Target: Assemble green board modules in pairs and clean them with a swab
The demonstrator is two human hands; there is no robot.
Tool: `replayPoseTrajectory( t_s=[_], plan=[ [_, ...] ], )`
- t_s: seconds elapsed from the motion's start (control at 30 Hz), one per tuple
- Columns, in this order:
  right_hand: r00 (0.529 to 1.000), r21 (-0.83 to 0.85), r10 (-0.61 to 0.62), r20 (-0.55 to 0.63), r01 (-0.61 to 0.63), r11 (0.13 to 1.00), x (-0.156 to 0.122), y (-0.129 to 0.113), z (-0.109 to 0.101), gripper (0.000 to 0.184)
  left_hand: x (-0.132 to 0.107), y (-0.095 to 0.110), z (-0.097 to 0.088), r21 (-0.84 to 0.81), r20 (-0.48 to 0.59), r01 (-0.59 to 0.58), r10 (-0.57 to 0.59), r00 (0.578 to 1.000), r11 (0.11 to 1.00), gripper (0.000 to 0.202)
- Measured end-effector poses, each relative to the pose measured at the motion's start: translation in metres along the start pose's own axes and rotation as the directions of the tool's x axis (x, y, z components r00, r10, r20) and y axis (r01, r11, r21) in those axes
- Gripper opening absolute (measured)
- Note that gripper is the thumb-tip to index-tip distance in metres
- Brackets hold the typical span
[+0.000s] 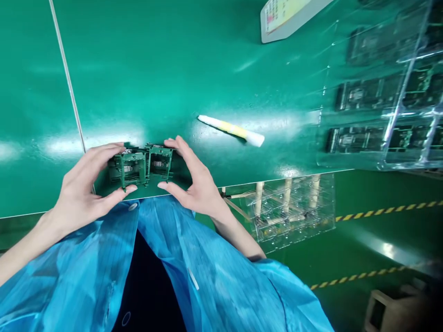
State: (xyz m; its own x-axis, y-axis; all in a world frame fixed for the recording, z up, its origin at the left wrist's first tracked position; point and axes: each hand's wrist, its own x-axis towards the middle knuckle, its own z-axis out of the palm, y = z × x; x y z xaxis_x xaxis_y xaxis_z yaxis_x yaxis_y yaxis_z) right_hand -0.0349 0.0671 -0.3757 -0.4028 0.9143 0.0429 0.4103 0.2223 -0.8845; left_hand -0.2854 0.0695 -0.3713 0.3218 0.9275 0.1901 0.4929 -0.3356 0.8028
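Two small green circuit-board assemblies stand side by side at the front edge of the green table. Around the left circuit-board assembly (133,168) my left hand (86,182) is closed, fingers at its far side and thumb at its near side. My right hand (192,180) grips the right circuit-board assembly (159,162) the same way, from its right side. The inner sides of the two assemblies meet or nearly meet. Both show dark hollow insides with a small metal part. A white marker with a yellow band (230,130) lies to the right of my right hand.
Clear plastic trays (360,161) with several similar assemblies stand at the right. A light box with a label (277,27) sits at the far side. Below the table edge, a rack (287,198) holds another clear tray. A pale strip (67,78) crosses the table at left.
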Motion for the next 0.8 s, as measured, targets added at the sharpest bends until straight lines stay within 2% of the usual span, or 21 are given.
replayPoseTrajectory(
  t_s=[0.1,0.23,0.3,0.37,0.47,0.63,0.8],
  plan=[
    [0.999,0.116,0.038,-0.017,-0.036,0.993,0.003,0.005,0.001,0.067,0.007,0.014,0.002,0.098,0.012,-0.077,0.076,0.997,0.992,0.066],
    [0.999,0.289,0.052,-0.017,-0.045,0.956,-0.002,0.009,0.001,0.064,0.009,0.032,-0.005,0.143,0.003,-0.165,0.166,0.986,0.976,0.068],
    [0.999,0.342,0.032,-0.024,-0.022,0.939,-0.004,0.008,0.001,0.063,0.007,0.038,-0.011,0.119,0.018,-0.13,0.128,0.992,0.984,0.068],
    [0.999,0.358,0.003,-0.043,0.013,0.934,-0.005,0.005,0.002,0.064,0.003,0.039,-0.018,0.08,0.022,-0.043,0.042,0.999,0.996,0.064],
    [0.999,0.293,-0.02,-0.046,0.033,0.955,-0.004,-0.003,0.003,0.065,-0.001,0.036,-0.023,0.049,-0.007,0.054,-0.054,0.999,0.997,0.061],
    [0.999,0.06,-0.018,-0.041,0.02,0.998,-0.005,-0.027,-0.001,0.064,-0.009,0.027,-0.021,-0.074,0.017,0.114,-0.113,0.993,0.991,0.065],
    [0.997,-0.106,-0.076,-0.002,0.076,0.991,-0.007,-0.045,-0.008,0.063,-0.016,0.017,-0.018,-0.239,0.059,0.15,-0.14,0.988,0.959,0.073]
  ],
)
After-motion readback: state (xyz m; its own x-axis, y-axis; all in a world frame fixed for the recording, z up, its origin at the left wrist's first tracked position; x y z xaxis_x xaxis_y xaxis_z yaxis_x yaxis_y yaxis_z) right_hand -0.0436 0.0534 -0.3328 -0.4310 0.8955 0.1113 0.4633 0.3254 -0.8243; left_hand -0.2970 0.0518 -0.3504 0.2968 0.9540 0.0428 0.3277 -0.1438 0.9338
